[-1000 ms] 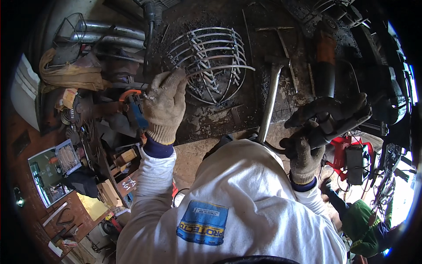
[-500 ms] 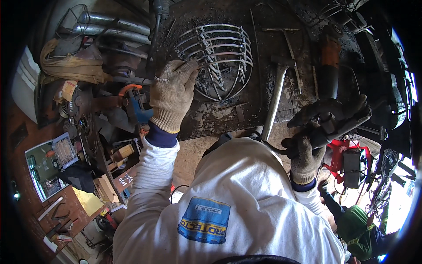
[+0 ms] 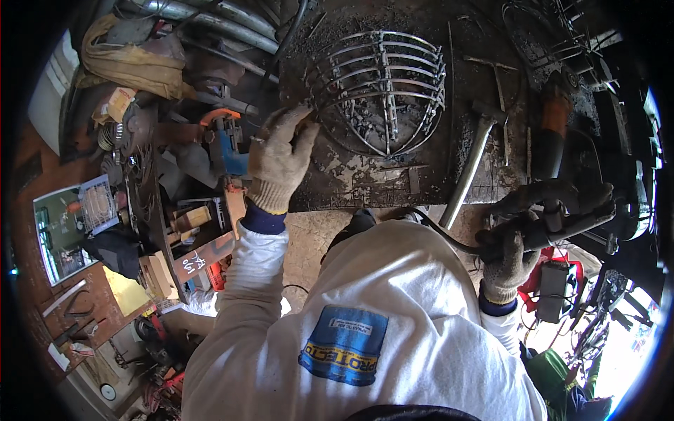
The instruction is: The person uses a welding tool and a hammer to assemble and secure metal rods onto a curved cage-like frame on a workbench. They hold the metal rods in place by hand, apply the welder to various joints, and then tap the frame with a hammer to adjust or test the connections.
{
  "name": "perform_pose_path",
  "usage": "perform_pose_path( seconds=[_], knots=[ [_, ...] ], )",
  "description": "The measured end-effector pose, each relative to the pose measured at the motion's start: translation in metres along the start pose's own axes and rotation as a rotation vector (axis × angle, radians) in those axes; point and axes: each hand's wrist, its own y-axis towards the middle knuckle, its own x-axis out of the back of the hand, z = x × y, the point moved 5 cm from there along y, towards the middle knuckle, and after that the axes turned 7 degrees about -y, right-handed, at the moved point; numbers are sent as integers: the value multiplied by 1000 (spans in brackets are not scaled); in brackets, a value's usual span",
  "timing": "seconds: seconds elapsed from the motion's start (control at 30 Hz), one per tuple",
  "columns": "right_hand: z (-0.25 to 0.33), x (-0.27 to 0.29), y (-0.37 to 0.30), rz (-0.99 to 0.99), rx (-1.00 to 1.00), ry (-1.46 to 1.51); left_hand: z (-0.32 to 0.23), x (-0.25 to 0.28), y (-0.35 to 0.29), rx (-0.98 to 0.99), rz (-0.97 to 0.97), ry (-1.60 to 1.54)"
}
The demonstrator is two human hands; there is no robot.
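Note:
A domed metal cage (image 3: 387,84) of curved bars and ribs sits on the dark, scuffed workbench (image 3: 337,182). My gloved left hand (image 3: 283,154) is at its left edge, thumb and fingers parted with a gap between them. Its fingertips come close to the outer rim; whether they touch is hard to see. Off to the right, my gloved right hand (image 3: 507,270) is wrapped round a dark welding electrode holder (image 3: 551,223), from which a black cable runs left. A hammer (image 3: 468,165) with a pale handle lies between the cage and that hand.
Behind the right hand lies an orange and black angle grinder (image 3: 556,119). A T-shaped rod (image 3: 500,91) rests beyond the hammer. Left of the bench are a blue clamp-like tool (image 3: 234,151), metal pipes (image 3: 217,24) and a yellowish cloth (image 3: 116,59). A person in green (image 3: 547,375) is at lower right.
The view has shifted, so the bench appears farther right. My left hand has drawn back leftward from over the cage to its rim. The cage's ribs now show more upright. My right hand still grips the holder.

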Motion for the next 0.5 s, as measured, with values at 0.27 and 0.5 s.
perform_pose_path(
  seconds=[0.27,0.5],
  knots=[
    [8,1,-3,33,-23,87,15,-30,-18,139,-65,130],
    [8,-5,-13,-7,-9,61,15,-33,-20,85,-88,110]
  ],
)
